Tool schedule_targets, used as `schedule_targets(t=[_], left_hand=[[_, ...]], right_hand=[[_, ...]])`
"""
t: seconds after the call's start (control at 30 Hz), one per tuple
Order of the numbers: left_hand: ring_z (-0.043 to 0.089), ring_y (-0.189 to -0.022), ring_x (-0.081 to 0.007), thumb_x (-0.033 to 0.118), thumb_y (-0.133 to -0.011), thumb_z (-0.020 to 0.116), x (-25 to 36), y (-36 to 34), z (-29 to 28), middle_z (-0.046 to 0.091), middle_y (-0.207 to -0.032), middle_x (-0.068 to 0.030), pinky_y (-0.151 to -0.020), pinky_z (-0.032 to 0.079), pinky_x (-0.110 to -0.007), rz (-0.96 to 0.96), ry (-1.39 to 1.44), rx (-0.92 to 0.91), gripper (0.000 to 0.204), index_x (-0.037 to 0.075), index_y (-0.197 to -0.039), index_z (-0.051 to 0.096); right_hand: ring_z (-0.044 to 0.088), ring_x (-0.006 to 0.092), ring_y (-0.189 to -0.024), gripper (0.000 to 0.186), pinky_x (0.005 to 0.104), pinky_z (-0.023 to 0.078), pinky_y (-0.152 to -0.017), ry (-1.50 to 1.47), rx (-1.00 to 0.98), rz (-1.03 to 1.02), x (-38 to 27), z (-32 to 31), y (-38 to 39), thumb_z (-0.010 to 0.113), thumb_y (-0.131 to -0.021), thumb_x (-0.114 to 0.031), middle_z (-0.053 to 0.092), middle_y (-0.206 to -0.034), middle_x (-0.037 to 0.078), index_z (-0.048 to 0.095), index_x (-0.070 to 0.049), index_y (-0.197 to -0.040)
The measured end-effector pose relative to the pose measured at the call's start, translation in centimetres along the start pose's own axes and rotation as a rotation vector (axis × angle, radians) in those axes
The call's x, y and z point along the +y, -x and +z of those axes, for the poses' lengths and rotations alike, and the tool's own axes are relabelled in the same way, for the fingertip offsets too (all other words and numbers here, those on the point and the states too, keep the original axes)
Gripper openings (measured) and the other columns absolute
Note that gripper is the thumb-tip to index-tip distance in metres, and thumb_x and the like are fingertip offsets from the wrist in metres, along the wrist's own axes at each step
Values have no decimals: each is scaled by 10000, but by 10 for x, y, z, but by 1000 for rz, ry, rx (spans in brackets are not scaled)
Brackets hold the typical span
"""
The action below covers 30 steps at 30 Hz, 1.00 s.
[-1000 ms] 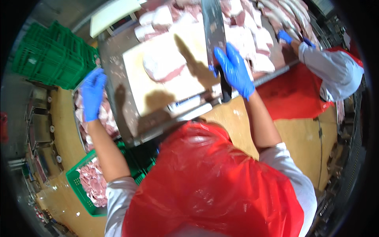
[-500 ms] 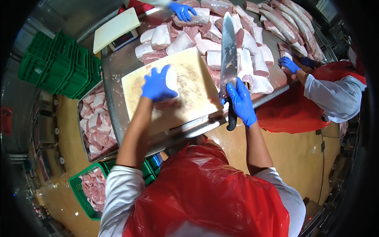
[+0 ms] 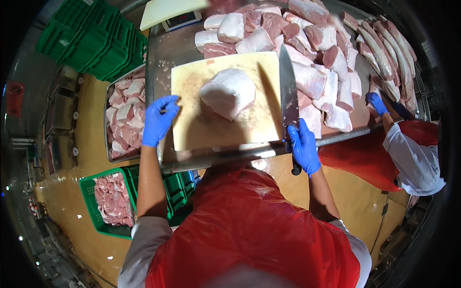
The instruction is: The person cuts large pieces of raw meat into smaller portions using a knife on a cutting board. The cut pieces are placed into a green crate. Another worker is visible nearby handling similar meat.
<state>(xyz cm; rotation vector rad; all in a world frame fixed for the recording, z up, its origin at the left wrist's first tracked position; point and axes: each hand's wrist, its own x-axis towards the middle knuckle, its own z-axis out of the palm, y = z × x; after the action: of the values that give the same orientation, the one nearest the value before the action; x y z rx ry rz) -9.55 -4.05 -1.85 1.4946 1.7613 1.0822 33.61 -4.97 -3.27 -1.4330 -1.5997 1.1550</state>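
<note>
**Big Knife in One Hand, Meat on the Board**

Head view, looking down. Right hand (image 3: 304, 148) in a blue glove, fingers (image 3: 298, 139) curled tight around the dark handle of a long knife (image 3: 288, 96). Blade pointing up and away from those fingers, lying along the right edge of the pale cutting board (image 3: 211, 127). Left hand (image 3: 157, 120) in a blue glove too, fingers (image 3: 168, 103) half open and spread, holding nothing, just touching the left edge of the board. Between the two hands, up and away from both sets of fingers, one big lump of pale meat (image 3: 228, 92) in the middle of the board, not touched by either hand. Just right of the blade and past the board, a big pile of pink and white meat pieces (image 3: 317, 57) on the shiny metal bench (image 3: 168, 50). Left of the left fingers, a metal tray (image 3: 107, 120) full of cut meat. Below that tray, nearer the body, a green crate (image 3: 91, 201) with small pink pieces inside. More green crates (image 3: 91, 38) stacked far up on the left. White scale (image 3: 173, 9) at the top end of the bench. Red apron (image 3: 249, 235) low in the middle. Far off to the right, another person's blue-gloved hand (image 3: 376, 103) by the meat pile, with a white sleeve (image 3: 410, 158) and a red apron too.
</note>
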Motion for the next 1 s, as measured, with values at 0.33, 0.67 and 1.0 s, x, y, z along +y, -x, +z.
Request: schedule_targets(t=[0.33, 0.67, 1.0], left_hand=[[668, -978, -217, 129, -866, 763, -79, -3, 73, 673, -1127, -144, -874, 543, -327, 129, 20, -116, 723, -13, -1469, 392], [532, -1201, -368, 241, -752, 746, -1, -48, 142, 556, -1257, -303, -1033, 421, -475, 379, -25, -54, 873, -53, -1467, 342], [590, -1011, -169, 62, -983, 561, -68, -62, 54, 608, -1256, -123, -863, 491, -279, 107, 389, -291, 421, -70, -1377, 497]], right_hand=[[600, 138, -880, 420, 308, 524, -784, -9, -52, -128, -18, 49, -123, 550, -1038, -254, 649, -1002, 123, 504, 56, -1316], [524, 217, -1256, 482, 358, 383, -1101, -12, -18, -108, -25, 90, -82, 511, -1050, -266, 601, -1323, 143, 477, 38, -1422], [645, 389, -871, 452, 459, 521, -813, 65, 188, -106, -56, 40, 29, 487, -1036, -373, 631, -985, 282, 496, -2, -1295]])
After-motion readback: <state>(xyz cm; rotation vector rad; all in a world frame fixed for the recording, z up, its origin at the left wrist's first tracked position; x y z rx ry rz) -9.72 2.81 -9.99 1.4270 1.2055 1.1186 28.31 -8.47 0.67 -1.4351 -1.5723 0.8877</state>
